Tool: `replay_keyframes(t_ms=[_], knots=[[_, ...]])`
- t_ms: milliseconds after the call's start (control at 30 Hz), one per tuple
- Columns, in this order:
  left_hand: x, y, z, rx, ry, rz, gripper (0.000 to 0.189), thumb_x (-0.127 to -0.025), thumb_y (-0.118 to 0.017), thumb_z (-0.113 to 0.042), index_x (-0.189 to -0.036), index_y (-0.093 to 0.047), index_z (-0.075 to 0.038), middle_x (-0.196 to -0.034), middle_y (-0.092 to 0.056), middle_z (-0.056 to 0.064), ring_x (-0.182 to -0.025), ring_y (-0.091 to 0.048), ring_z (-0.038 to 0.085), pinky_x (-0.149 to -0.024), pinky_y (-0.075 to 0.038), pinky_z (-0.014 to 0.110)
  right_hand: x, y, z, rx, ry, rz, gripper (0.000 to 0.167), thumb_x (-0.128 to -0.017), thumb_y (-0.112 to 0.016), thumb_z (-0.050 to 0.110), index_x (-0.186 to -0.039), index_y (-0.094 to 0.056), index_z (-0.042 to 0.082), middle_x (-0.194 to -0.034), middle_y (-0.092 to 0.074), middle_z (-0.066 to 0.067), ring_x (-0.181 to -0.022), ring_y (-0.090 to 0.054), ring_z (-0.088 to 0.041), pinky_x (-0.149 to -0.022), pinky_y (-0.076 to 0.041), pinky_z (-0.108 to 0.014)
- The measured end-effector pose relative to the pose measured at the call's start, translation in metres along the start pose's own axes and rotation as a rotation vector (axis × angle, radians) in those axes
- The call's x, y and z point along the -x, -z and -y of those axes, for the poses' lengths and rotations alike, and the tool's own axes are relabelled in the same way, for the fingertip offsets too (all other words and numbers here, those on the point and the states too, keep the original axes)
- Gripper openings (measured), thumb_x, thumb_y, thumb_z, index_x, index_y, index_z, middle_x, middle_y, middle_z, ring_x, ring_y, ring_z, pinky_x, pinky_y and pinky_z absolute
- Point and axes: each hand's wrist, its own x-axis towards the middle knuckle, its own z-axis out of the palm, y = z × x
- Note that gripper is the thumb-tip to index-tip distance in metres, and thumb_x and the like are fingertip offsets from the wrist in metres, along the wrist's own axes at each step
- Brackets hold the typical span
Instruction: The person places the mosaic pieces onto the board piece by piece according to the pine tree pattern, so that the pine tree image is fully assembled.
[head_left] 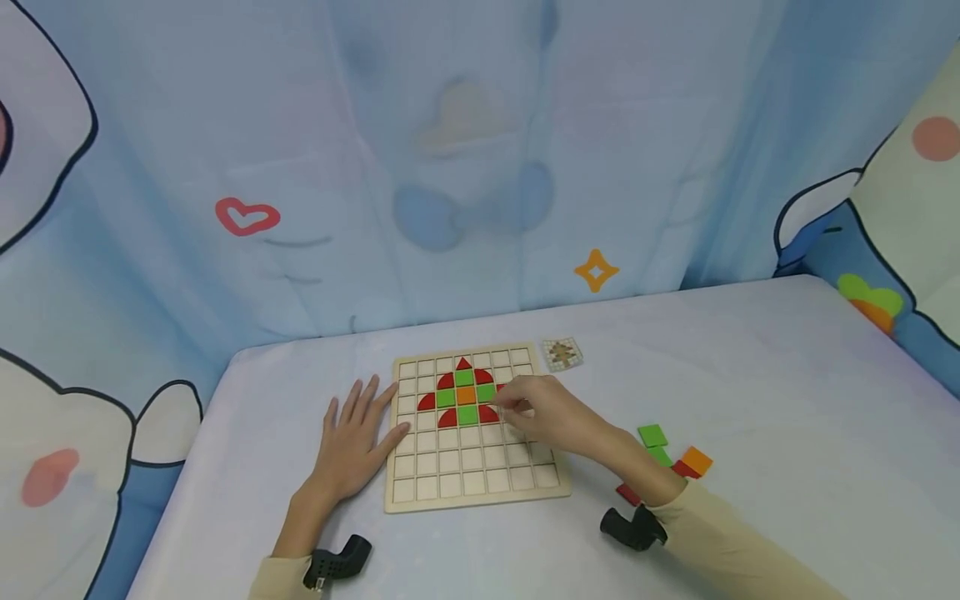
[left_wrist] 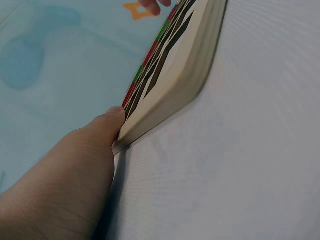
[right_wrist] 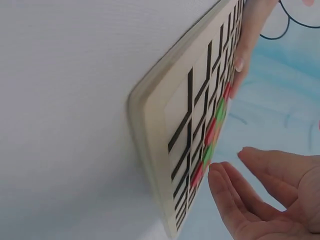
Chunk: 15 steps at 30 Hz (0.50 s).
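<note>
In the head view, saw the left hand (head_left: 354, 442) laid palm down on a white cloth-covered table (head_left: 750, 358), fingers spread, thumb and forefinger touching the left side of a square, pale wooden gridded board (head_left: 472, 459). Found on its upper half a pattern of flat pieces: an orange square tile (head_left: 466, 396) in the middle, green square tiles (head_left: 467, 414) around it, red rounded pieces (head_left: 447, 417) at corners and side, a red triangular piece (head_left: 462, 364) at the top. Noted the right hand (head_left: 551, 412) at the pattern's right side, fingers bent toward the thumb, partly covering a red piece. Spotted a small patterned card (head_left: 562, 354) just beside the board's upper right corner, and loose green tiles (head_left: 652, 435), a loose orange tile (head_left: 697, 461) and loose red pieces (head_left: 628, 494) near the right forearm.

In the left wrist view, saw the left thumb against the board's edge, red and green pieces beyond. Could not tell the right hand's grip from there.

In the right wrist view, saw right thumb and fingertips apart, a bare gap between, near the pattern.
</note>
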Motion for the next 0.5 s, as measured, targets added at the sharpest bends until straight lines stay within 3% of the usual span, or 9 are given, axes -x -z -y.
replay_keyframes(t_ms=[200,500], knots=[[0.001,-0.001,0.0,-0.008,0.008,0.005,0.07,-0.102,-0.058,-0.047,-0.162,-0.041,-0.013,-0.17,-0.027,0.019,-0.159,-0.015,0.043,-0.123,-0.004,0.068,0.033,0.024,-0.012,-0.005,0.001,0.049,0.016,-0.094,-0.073,-0.001,-0.108,-0.078,0.005,-0.107,-0.072,0.0,-0.097,-0.067,-0.017,-0.088,-0.06,-0.034],[0.0,-0.002,0.002,-0.023,0.015,0.009,0.071,-0.102,-0.058,-0.048,-0.162,-0.041,-0.014,-0.171,-0.026,0.018,-0.159,-0.015,0.042,-0.124,-0.004,0.068,0.085,0.049,-0.032,0.113,-0.03,0.26,0.025,-0.082,-0.087,0.005,-0.103,-0.081,0.017,-0.095,-0.065,0.013,-0.085,-0.056,-0.007,-0.074,-0.054,-0.027]])
